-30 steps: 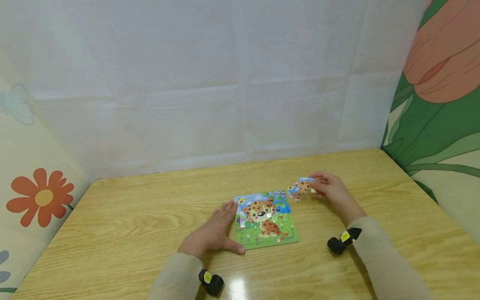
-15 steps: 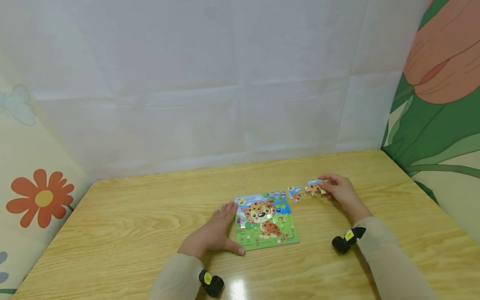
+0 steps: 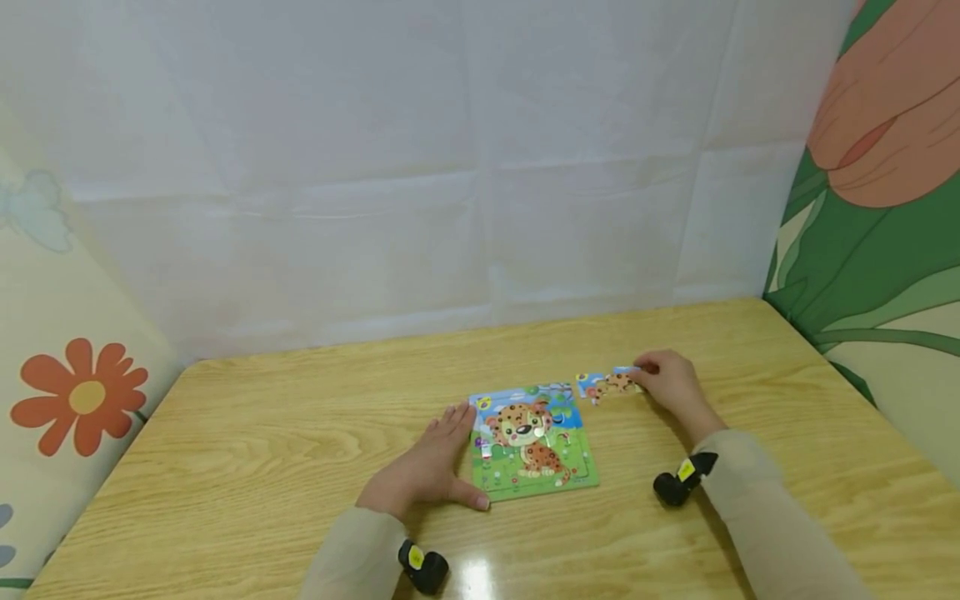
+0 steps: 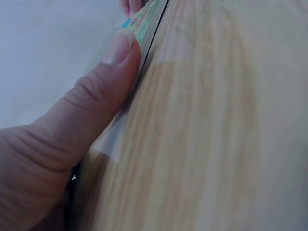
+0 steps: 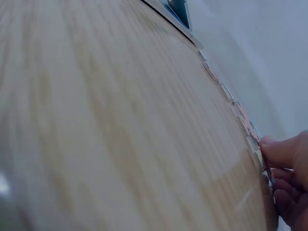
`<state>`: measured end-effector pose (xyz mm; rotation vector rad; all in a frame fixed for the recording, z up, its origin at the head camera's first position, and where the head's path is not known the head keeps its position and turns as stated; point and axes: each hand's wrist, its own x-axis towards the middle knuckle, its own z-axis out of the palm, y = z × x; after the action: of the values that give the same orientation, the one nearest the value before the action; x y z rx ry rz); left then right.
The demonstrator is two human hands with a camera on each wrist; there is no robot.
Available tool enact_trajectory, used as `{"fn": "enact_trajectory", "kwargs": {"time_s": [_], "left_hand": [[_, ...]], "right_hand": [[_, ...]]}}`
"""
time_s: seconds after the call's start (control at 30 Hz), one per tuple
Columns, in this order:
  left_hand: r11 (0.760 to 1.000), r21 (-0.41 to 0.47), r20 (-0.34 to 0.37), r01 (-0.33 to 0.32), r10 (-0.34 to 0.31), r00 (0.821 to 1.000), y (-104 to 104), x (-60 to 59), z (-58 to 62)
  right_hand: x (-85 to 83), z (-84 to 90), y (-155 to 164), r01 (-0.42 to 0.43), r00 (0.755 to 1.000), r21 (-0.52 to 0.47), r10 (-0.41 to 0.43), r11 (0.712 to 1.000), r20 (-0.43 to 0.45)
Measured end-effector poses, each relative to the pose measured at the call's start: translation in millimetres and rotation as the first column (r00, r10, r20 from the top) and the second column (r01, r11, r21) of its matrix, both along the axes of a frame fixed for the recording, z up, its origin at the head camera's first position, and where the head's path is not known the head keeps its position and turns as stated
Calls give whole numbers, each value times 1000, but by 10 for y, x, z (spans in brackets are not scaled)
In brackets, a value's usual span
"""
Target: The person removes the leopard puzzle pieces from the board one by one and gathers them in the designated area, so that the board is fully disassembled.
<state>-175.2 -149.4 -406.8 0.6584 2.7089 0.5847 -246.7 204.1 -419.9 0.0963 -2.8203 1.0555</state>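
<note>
A square leopard puzzle board (image 3: 534,442) lies flat in the middle of the wooden table (image 3: 247,450). My left hand (image 3: 426,471) lies flat beside the board's left edge with straight fingers. Its thumb (image 4: 115,53) presses the board's near corner (image 4: 147,24). Two loose puzzle pieces lie just past the board's far right corner: a blue one (image 3: 589,384) and a leopard-patterned one (image 3: 619,383), side by side and touching. My right hand (image 3: 669,385) rests on the table and pinches the leopard piece (image 5: 250,130) at its right edge, thumb (image 5: 284,151) on it.
A white sheet (image 3: 450,167) hangs behind the table's far edge. Flower-printed panels stand at the left (image 3: 75,392) and right (image 3: 877,208). Black wrist cameras sit on both sleeves (image 3: 678,482) (image 3: 423,567). Bare wood lies all round the board.
My right hand carried the leopard piece a little to the right, then set it down on the table against the blue piece. My left hand and the board stayed still.
</note>
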Motion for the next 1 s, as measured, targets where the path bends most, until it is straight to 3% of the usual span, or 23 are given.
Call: {"fn": "enact_trajectory", "kwargs": {"time_s": [0.2,0.4,0.53,0.73,1.0], "left_hand": [[1000,-2,5,-3,3,1000,-3,3,13],[1000,-4,6,-1,1,1000,-9,6,16],[1000,-7,5,-1,1,1000,-13,3,13],[1000,1,5,3,-3,1000,-8,3,21],[1000,10,4,13,-13,1000,5,-2,25]], "right_hand": [[2,7,-15,13,1000,1,-13,1000,3],[60,38,-163,41,998,-61,-44,997,-47],[109,91,-360,-46,998,-130,41,990,-42],[162,165,-606,-190,977,-160,202,969,61],[151,195,-797,-226,954,-149,250,963,167]]}}
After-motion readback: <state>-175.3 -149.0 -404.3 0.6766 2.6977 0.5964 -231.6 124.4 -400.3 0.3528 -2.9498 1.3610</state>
